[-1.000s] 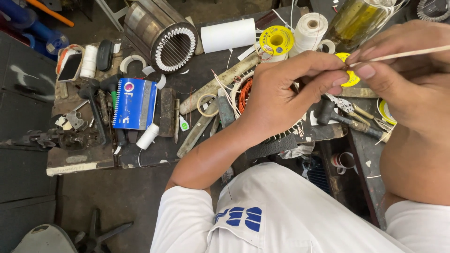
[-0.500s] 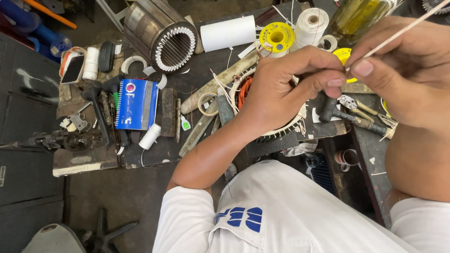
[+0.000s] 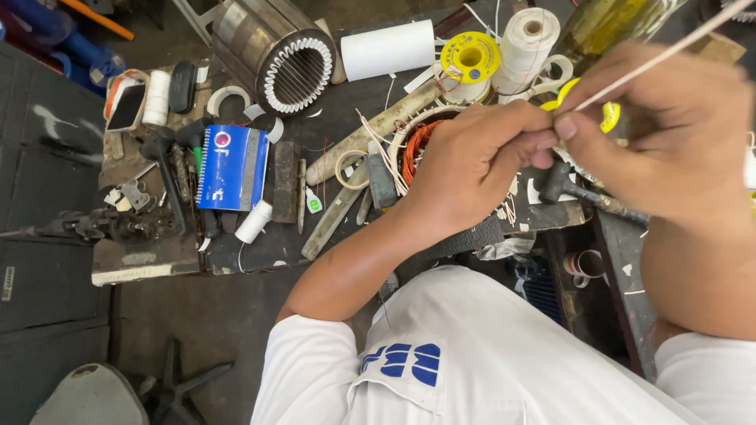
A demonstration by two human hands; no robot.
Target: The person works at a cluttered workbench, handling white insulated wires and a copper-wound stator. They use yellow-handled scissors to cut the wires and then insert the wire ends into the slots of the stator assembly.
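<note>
My left hand (image 3: 472, 169) and my right hand (image 3: 669, 134) meet fingertip to fingertip above a round motor stator with copper windings (image 3: 413, 145) on a dark workbench (image 3: 252, 244). The right hand pinches a thin white sleeve or cord (image 3: 669, 51) that runs up and to the right out of view. The left thumb and fingers are closed around its lower end. The left hand hides most of the stator. A hammer head (image 3: 555, 181) shows just under the hands.
A bare steel stator core (image 3: 276, 51), a white paper roll (image 3: 387, 49), a yellow spool (image 3: 470, 57) and a cone of white string (image 3: 529, 35) stand at the back. A blue spiral notebook (image 3: 232, 167) and hand tools lie to the left.
The white sleeve has swung from nearly level to steeply up and right. Both hands stayed pinched together over the stator, with the view shifted slightly.
</note>
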